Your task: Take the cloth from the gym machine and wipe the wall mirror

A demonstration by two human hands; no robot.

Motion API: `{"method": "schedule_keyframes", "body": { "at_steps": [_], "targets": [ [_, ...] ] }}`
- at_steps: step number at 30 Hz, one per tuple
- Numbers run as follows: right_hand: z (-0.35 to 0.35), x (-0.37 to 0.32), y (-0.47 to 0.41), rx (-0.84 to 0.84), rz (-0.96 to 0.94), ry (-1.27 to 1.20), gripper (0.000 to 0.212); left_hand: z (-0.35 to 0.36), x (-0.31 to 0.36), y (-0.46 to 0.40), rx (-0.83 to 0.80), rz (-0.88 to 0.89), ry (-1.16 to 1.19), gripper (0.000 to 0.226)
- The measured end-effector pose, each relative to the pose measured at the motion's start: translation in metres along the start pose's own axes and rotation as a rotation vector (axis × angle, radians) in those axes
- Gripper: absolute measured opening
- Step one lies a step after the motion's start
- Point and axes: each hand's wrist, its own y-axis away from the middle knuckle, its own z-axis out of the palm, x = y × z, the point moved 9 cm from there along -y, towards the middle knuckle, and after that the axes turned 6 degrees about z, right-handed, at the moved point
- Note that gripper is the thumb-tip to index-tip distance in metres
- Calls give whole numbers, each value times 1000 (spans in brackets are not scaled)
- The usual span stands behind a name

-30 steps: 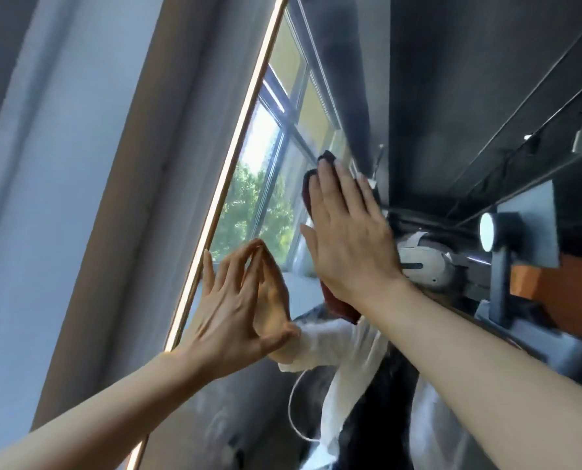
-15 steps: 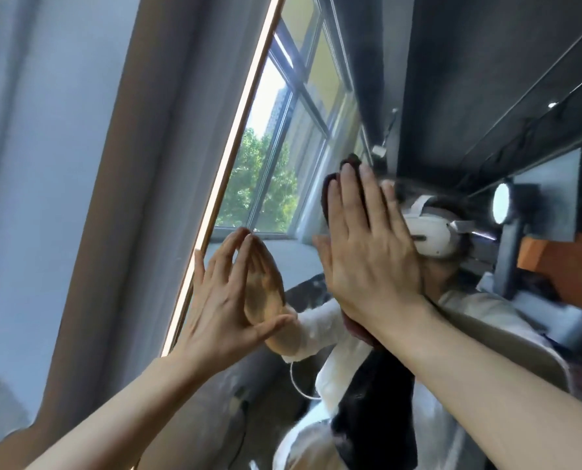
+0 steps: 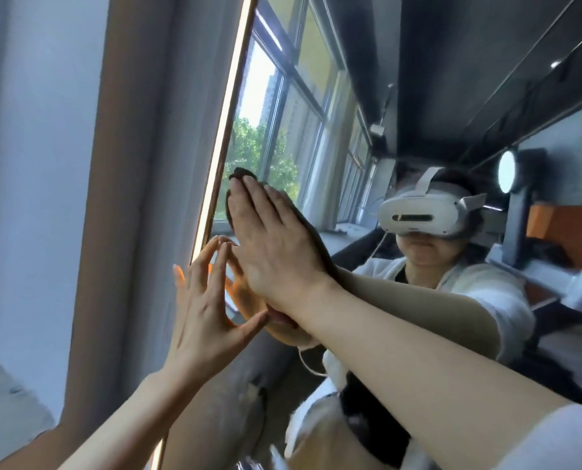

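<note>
The dark cloth [image 3: 240,174] lies flat between my right hand [image 3: 269,245] and the wall mirror [image 3: 435,96], its long axis running up along my straight, closed fingers; only its top edge peeks past my fingertips. It sits just right of the mirror's lit left edge [image 3: 225,130], so that way I judge there is little room; the open glass lies to the right and above. My left hand [image 3: 203,313], fingers straight and slightly apart, braces on the glass just below-left, thumb touching my right wrist.
</note>
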Motion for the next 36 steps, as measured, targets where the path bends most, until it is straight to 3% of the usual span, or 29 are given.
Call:
{"method": "schedule_keyframes", "body": {
  "at_steps": [7,11,15,23,27,32,36],
  "targets": [
    [-44,126,121,2,122,59,62,25,44,30,-47,-76,75,103],
    [-58,151,168,18,197,65,61,31,42,47,-64,-124,112,104],
    [-47,123,156,8,231,2,63,28,24,55,-72,-161,108,106],
    [9,-38,77,-51,38,-56,73,13,-30,79,-48,-209,158,106],
    [23,-96,51,-45,-37,-53,63,8,-43,83,-65,-213,124,110],
    [22,-84,60,-137,-92,-68,64,10,-30,83,-72,-216,101,113],
    [5,-15,114,-110,0,-71,68,30,18,91,-127,-196,103,111]
  ]
}}
